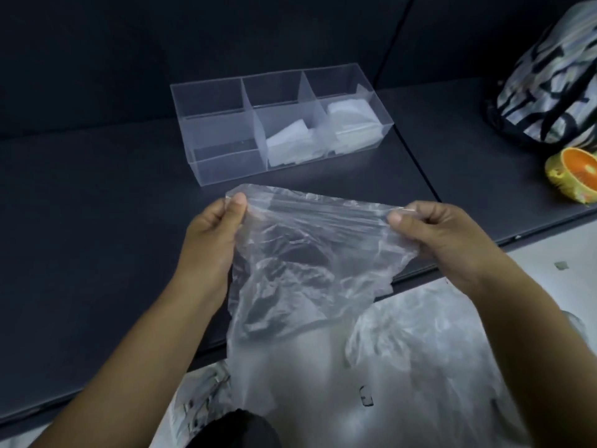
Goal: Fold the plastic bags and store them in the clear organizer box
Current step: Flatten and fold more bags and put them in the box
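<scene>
A crumpled clear plastic bag [307, 260] hangs in the air over the near edge of the dark table [97, 195]. My left hand [213, 234] pinches its top left corner and my right hand [442, 234] pinches its top right corner, stretching the upper edge flat. Beyond it stands the clear organizer box [226, 166] with three compartments. Folded white bags [290, 143] lie in the middle compartment and more folded bags [352, 121] lie in the right one. The left compartment holds nothing.
More loose plastic bags [420, 350] lie heaped below my hands, near my lap. A patterned black-and-white bag [549, 79] and a yellow-orange object [575, 176] sit at the table's right side. A dark wall rises behind the box.
</scene>
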The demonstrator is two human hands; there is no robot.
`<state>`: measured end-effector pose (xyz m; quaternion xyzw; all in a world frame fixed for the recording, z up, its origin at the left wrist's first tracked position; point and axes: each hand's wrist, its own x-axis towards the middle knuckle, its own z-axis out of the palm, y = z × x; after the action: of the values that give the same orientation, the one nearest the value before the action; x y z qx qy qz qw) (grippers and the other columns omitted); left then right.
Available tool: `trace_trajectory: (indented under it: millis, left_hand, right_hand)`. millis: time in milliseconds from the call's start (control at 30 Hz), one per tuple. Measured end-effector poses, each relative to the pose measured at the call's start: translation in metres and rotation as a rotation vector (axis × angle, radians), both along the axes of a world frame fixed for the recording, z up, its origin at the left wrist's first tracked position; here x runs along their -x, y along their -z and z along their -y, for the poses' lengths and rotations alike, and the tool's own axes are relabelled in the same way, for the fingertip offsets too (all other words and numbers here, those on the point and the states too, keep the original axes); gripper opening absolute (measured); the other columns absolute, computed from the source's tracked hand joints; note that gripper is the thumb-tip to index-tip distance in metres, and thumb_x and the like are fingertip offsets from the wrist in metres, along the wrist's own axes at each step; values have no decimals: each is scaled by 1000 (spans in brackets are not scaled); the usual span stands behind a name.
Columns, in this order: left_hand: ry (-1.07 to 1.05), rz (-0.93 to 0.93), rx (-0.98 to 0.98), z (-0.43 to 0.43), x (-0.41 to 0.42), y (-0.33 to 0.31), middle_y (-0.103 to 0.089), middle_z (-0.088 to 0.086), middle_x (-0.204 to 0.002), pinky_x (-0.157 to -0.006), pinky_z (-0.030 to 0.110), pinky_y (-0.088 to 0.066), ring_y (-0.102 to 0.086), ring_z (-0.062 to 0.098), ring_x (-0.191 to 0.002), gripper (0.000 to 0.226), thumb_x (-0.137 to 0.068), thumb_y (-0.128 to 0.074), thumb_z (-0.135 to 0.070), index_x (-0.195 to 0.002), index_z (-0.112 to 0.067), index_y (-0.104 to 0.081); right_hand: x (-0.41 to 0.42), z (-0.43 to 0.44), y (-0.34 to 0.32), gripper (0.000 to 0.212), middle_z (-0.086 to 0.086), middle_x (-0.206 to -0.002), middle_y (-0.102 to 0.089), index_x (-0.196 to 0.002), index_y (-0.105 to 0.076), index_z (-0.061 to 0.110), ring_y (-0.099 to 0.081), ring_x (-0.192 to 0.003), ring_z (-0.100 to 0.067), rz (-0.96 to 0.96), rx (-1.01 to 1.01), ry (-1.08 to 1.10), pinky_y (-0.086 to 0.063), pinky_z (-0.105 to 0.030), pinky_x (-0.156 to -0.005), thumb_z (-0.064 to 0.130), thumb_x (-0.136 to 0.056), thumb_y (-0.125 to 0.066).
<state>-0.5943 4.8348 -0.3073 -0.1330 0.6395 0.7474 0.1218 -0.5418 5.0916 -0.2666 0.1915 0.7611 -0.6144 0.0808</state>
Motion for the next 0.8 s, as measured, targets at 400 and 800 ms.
trace_trajectory:
  millis: [400, 800]
  left_hand:
    - [-89, 138, 17, 23, 12, 18, -75, 7, -89, -76, 34, -56, -70, 22, -81, 24, -94, -57, -33, -84, -18, -73]
    - [212, -217, 554, 50, 50, -10, -57, -21, -118, -92, 21, -40, -52, -3, -111, 49, -84, -55, -59, -126, -34, -53]
  right_hand:
    - [30, 48, 35, 34, 0, -100, -75, -101, -67, 11, -70, -97, -13, 226, 432, 67, -52, -26, -87, 35, -77, -70]
    - [59, 58, 6, 10, -4, -56, -55, -81, -62, 7, -47, -50, -10, -126, 44, -155, -40, -17, -49, 7, -91, -60]
